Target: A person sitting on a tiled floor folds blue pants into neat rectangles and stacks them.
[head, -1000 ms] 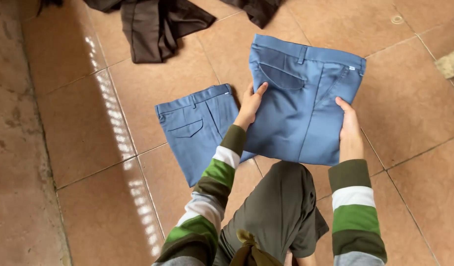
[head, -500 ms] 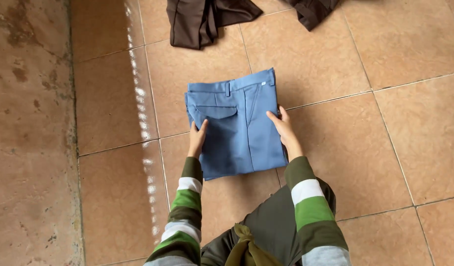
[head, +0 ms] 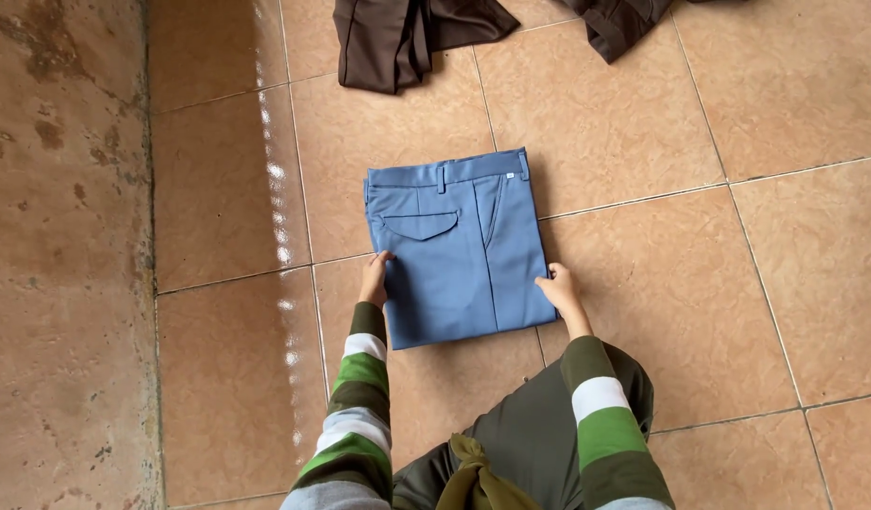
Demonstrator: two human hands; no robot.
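A pair of blue trousers (head: pixel 459 250), folded into a neat rectangle, lies flat on the tan floor tiles with the waistband at the far end and a flap pocket showing. My left hand (head: pixel 374 279) grips its left edge, near the lower half. My right hand (head: pixel 560 288) holds its right edge close to the near corner. Both arms wear sleeves striped in green, white and dark olive.
Dark brown garments (head: pixel 407 38) lie crumpled on the tiles at the top, with another dark piece (head: pixel 619 24) to their right. A rougher stained concrete strip (head: pixel 62 255) runs down the left side. My knee in dark olive cloth (head: pixel 539 444) is at the bottom.
One second ago I held one folded blue garment up beside another on the floor. I laid it down on top, and my hands slid to the pile's side edges.
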